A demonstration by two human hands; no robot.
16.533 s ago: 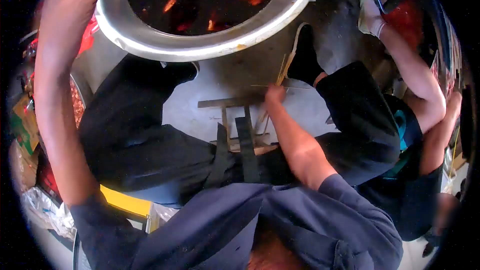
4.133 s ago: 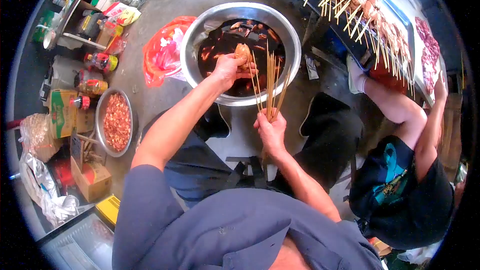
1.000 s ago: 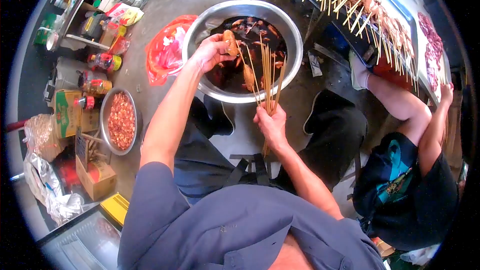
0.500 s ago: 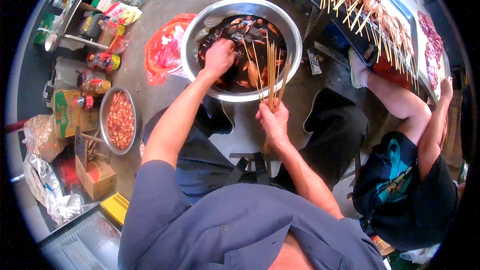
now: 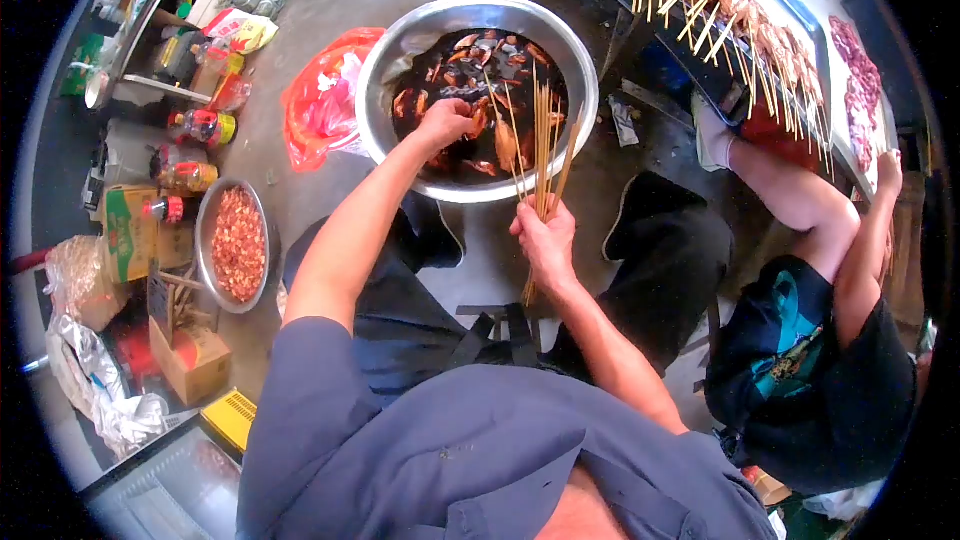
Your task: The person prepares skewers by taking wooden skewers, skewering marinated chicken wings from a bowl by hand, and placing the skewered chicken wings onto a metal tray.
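A wide metal basin (image 5: 366, 100) holds dark liquid with several brownish-red pieces of meat in it. Over its left half, my left hand (image 5: 446, 126) is closed, its fingertips pinching a piece of meat (image 5: 479, 121) at the surface. My right hand (image 5: 546, 238) grips a bundle of bamboo skewers (image 5: 543, 162) at the basin's near rim, points upward over the liquid. On one of them a piece of meat (image 5: 507, 147) is threaded, leaning left.
A red plastic bag (image 5: 318, 100) lies against the basin's left side. Farther left stand a bowl of chopped reddish pieces (image 5: 239, 245), bottles (image 5: 204, 127) and cardboard boxes (image 5: 190, 358). At right, a person (image 5: 800, 340) sits by a tray of skewered meat (image 5: 735, 10).
My left hand has drawn slightly back toward me and out of the liquid, with a piece of meat now showing at its fingertips. My right hand keeps the skewers in nearly the same place.
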